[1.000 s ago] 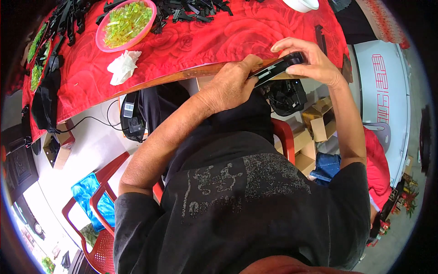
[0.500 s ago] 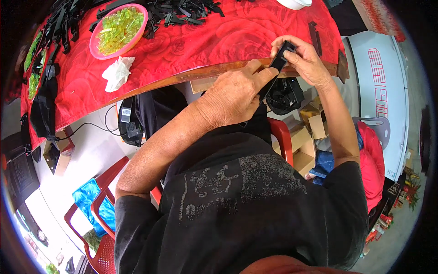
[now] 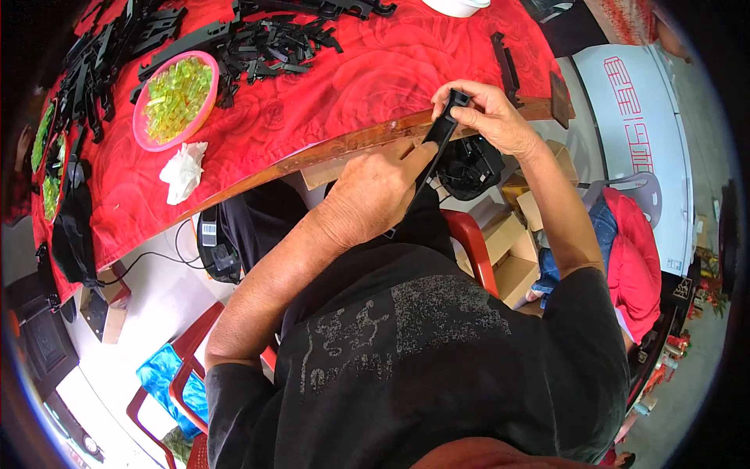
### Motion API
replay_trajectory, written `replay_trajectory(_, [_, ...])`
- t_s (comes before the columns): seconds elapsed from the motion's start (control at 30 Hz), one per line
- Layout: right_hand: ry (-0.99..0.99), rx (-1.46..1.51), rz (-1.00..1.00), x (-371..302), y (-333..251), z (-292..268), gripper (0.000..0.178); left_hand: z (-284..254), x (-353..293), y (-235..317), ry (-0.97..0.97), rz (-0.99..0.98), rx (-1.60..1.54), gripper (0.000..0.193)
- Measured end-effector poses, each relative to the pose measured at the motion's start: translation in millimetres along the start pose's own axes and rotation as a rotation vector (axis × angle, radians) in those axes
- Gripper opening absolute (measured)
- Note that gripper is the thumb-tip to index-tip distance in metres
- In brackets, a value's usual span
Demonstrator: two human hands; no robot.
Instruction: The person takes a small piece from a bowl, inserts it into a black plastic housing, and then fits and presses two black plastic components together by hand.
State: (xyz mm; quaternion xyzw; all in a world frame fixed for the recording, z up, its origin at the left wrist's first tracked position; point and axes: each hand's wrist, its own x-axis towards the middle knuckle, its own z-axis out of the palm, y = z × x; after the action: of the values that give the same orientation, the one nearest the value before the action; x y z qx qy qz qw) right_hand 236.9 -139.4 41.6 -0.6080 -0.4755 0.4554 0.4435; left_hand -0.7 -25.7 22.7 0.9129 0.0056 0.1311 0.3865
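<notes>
A long black plastic part (image 3: 442,131) is held slanting between both hands, just off the table's front edge. My left hand (image 3: 375,184) closes around its lower end, with fingers lying along the side. Around the upper end my right hand (image 3: 488,117) is wrapped, its thumb pressed on the part near the tip. Whether anything small is under that thumb I cannot make out. On the table to the left stands a pink bowl (image 3: 137,125) full of clear yellow-green plastic pieces (image 3: 178,98). A crumpled white tissue (image 3: 183,172) lies beside it.
The red patterned cloth (image 3: 375,78) covers the table, with a wooden front edge (image 3: 344,144). Small black parts (image 3: 273,47) are heaped at the back; longer ones (image 3: 94,74) lie at the left. Another long black part (image 3: 506,69) rests at the right. A red chair (image 3: 473,246) stands below.
The view has shifted, so the table and bowl sit lower and further left. Both hands still hold the black part in much the same grip.
</notes>
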Motion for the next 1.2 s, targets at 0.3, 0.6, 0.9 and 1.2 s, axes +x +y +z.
replay_trajectory(0.3, [0.651, 0.262, -0.154, -54.2, 47.9, -54.7, 0.016, -11.5, -2.3, -8.1, 0.363, -0.114, -0.241, 0.059])
replay_trajectory(0.6, [1.505, -0.276, -0.26, -41.5, 129.7, -84.5, 0.025, 0.3, -4.4, -11.2, 0.305, -0.087, -0.219, 0.053])
replay_trajectory(0.9, [1.652, -1.135, -0.199, -21.1, 151.9, -75.2, 0.039, 1.9, -13.8, -18.5, 0.286, -0.101, -0.152, 0.045])
replay_trajectory(1.2, [1.599, -0.806, -0.052, -11.6, 159.7, -95.1, 0.061, 4.6, -17.7, -23.5, 0.282, -0.058, -0.066, 0.032])
